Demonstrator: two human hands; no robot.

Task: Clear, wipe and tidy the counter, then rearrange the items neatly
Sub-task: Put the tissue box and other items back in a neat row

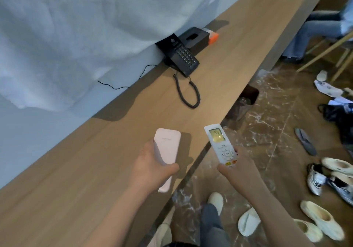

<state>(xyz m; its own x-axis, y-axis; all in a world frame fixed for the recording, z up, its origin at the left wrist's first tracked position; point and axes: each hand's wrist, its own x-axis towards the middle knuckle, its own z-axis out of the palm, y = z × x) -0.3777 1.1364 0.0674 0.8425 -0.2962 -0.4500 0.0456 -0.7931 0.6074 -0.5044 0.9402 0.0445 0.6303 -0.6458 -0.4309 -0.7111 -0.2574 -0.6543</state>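
My left hand [152,167] curls round a pale pink, rounded plastic handset [169,145], held just above the long wooden counter [95,160]. My right hand [238,170] grips a white remote control with a lit screen [219,141], out beyond the counter's front edge. A black corded desk telephone [183,57] sits farther along, against the wall.

A big white cloth [76,27] hangs over the wall from 9 to 12 o'clock. A long wooden counter [238,42] runs beside it, from 7 to 1 o'clock. The shiny brown floor [277,113] fills 3 to 5 o'clock, with shoes [322,222] lying about. A wooden chair [322,54] stands at 2 o'clock.
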